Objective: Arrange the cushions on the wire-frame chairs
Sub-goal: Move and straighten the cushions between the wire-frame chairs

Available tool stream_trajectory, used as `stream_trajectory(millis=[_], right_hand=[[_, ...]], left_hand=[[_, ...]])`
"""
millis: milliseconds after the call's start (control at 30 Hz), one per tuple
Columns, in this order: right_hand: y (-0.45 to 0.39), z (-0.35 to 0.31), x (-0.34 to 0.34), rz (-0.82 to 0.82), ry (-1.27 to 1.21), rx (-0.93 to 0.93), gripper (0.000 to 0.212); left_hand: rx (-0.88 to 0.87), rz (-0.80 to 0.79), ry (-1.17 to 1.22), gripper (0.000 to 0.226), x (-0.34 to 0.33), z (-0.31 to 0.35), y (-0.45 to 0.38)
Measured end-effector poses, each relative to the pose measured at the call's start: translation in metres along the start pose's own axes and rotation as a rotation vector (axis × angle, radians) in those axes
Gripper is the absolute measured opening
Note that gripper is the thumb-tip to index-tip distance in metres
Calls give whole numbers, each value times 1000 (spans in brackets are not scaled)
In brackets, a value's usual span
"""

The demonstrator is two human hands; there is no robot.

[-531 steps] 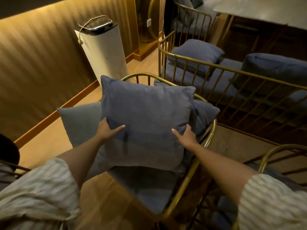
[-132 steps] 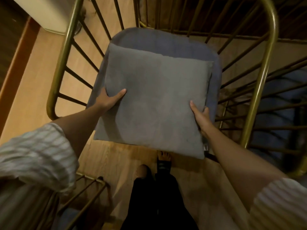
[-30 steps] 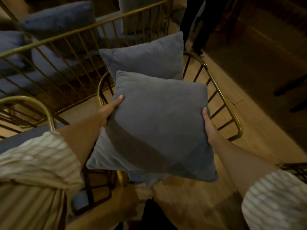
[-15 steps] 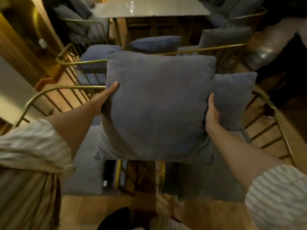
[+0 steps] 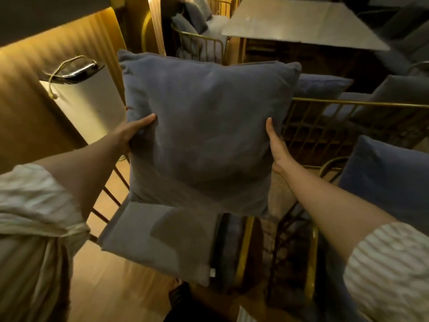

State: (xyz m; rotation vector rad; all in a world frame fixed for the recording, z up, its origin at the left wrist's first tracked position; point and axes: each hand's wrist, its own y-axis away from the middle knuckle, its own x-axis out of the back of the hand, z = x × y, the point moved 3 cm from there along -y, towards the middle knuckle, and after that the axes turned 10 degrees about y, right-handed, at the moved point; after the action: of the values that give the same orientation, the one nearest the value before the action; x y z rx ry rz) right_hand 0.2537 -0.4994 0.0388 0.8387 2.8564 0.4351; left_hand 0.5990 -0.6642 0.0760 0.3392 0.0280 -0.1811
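Observation:
A square blue-grey cushion hangs upright in the air in front of me. My left hand grips its left edge and my right hand grips its right edge. Directly beneath it lies the grey seat pad of a gold wire-frame chair, whose backrest the cushion hides. To the right stands a second wire-frame chair with a blue cushion leaning in it.
A white cylindrical appliance stands by the ribbed wall on the left. Behind are a long gold wire bench with blue cushions, a grey table top and another cushioned chair. My foot is on the wooden floor.
The view has swung left, from the chair with a cushion to the chair with only a seat pad. Both hands have carried the cushion along and hold it higher over that seat.

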Motion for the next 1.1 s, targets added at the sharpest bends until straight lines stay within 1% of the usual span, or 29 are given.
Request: stream_trajectory(millis=[67,100,167,233,267,367,400,467,533,600,667,767,833,867,900,967,1000,1033,1100], right_hand=[[-24,0,-39,15,-18,-3,136],[-37,0,-56,21,-33,-9,132],[-61,1,-83,46,-37,-21,127],[-84,0,-106,88,-12,-34,123],[-93,-1,-116,103,-8,-35,117],[-119,-1,-134,157,-18,-27,90],[-126,0,-138,177,-16,-21,83],[-139,2,-145,200,-32,-13,76],[-153,6,-150,207,-52,-21,77],[-165,14,-153,198,-57,-66,82],[-176,27,-155,176,-83,-102,84],[-197,49,-157,148,-124,-149,84],[-208,64,-156,157,-148,-195,88],[-213,72,-155,170,-165,-220,89],[-216,80,-154,183,-181,-242,90],[-220,92,-153,188,-194,-272,91],[-223,95,-154,200,-183,-282,92],[-226,97,-155,230,-147,-291,93],[-230,98,-160,283,-8,-314,96]], left_hand=[[-11,3,-3,63,25,10,-29],[-6,-15,-2,67,39,16,-47],[28,-57,-28,83,56,28,-77],[17,-134,-26,89,68,35,-110],[18,-160,-24,91,72,35,-127],[50,-202,-22,106,75,36,-168],[60,-213,-17,105,76,34,-181],[80,-203,-8,96,73,28,-202],[101,-169,-2,88,70,20,-224],[109,-190,15,85,65,10,-244],[117,-240,27,83,60,-2,-260],[127,-232,50,84,57,-25,-284],[174,-228,37,89,55,-44,-297],[207,-244,19,86,53,-53,-302],[234,-267,0,77,51,-61,-307],[286,-286,-52,50,43,-77,-319],[306,-264,-91,44,39,-86,-327],[320,-232,-123,48,35,-93,-335],[340,-166,-154,78,26,-107,-347]])
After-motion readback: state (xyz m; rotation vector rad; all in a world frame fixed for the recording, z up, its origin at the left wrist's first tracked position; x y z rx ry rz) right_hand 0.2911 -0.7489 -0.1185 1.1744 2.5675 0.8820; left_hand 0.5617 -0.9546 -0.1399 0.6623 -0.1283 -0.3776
